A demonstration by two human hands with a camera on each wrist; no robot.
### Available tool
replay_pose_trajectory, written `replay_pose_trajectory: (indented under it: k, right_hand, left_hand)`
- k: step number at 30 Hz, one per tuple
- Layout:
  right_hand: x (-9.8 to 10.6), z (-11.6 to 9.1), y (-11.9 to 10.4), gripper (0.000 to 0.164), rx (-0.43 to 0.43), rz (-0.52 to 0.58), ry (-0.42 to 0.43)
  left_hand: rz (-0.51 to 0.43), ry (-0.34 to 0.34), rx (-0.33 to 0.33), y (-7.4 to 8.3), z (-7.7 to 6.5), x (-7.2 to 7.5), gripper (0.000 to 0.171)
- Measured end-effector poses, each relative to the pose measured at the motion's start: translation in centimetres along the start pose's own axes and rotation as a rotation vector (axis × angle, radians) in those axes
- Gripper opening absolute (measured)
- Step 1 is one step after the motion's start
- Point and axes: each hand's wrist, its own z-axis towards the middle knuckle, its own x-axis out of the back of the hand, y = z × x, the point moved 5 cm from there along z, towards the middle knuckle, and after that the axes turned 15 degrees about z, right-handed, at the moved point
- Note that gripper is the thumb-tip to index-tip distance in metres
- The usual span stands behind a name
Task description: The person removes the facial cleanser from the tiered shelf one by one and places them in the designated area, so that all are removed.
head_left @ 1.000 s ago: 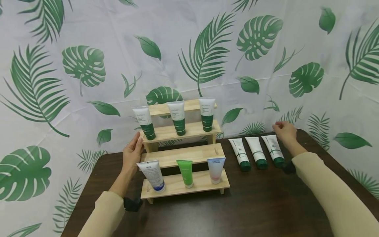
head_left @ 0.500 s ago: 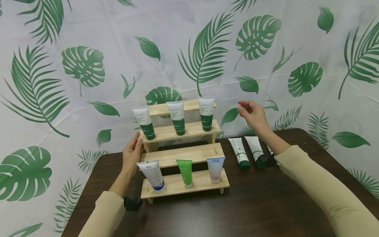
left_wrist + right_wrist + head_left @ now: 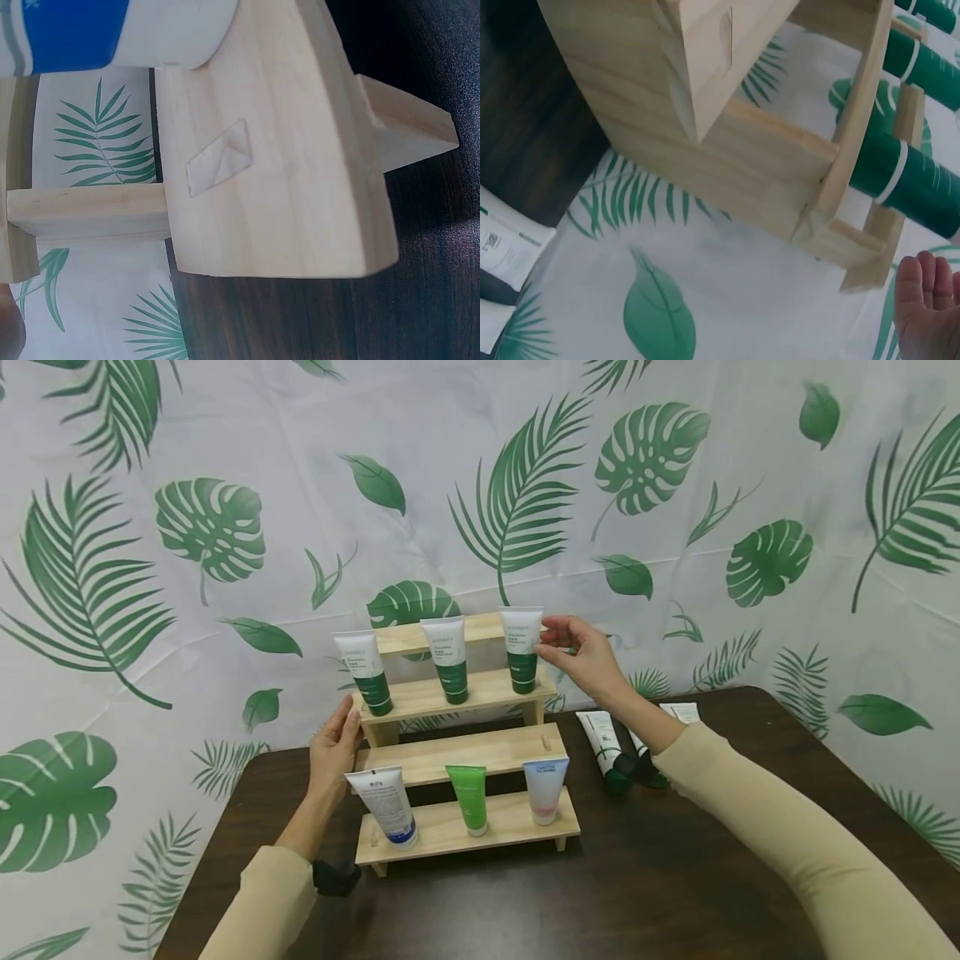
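My left hand [image 3: 333, 747] rests against the left end of the tiered wooden display rack [image 3: 465, 752], its fingers pointing up along the side. At the top right, my right hand [image 3: 592, 660] has its thumb and fingertips right at the edge of a white and green squeeze tube [image 3: 522, 647], which stands on an upper shelf. In the right wrist view, the fingers [image 3: 926, 281] are extended beside that tube's green lower end [image 3: 904, 184]. Two matching tubes, one in the middle [image 3: 446, 656] and one at left [image 3: 363, 672], share the shelf.
The lowest shelf bears a white and blue tube [image 3: 384, 806], a green tube [image 3: 471, 797] and a pale blue and pink tube [image 3: 545, 789]. Right of the rack, white tubes [image 3: 600, 739] lie on the dark table [image 3: 660, 877], partly hidden by my right forearm. A leaf-print cloth [image 3: 247, 527] hangs behind.
My right hand has left the rightmost lying tube and moved left to the upper-shelf tube at the right. My left hand stays at the rack's left end.
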Motion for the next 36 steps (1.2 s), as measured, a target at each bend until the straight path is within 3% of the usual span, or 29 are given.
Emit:
replay_pose_trajectory:
  k: [9,24,30,36]
  right_hand:
    - [-1.0,0.5,1.0,0.039,-0.011,-0.025,-0.027]
    - [-1.1,0.2,1.2,0.029,0.014,-0.049,0.022]
    - [0.6,-0.4,0.6,0.031,0.042,-0.041,0.065]
    - [4.2,-1.5,-0.3,0.035,0.061,-0.057,0.162]
  left_hand:
    - [0.005,-0.001,0.005,0.6,-0.3,0.1,0.049]
    - [-0.016,0.004,-0.003,0.6,-0.4,0.1,0.048]
    - [0.001,0.003,0.011,0.6,-0.4,0.2,0.049]
    - [0.026,-0.004,0.023,0.6,-0.4,0.1,0.05]
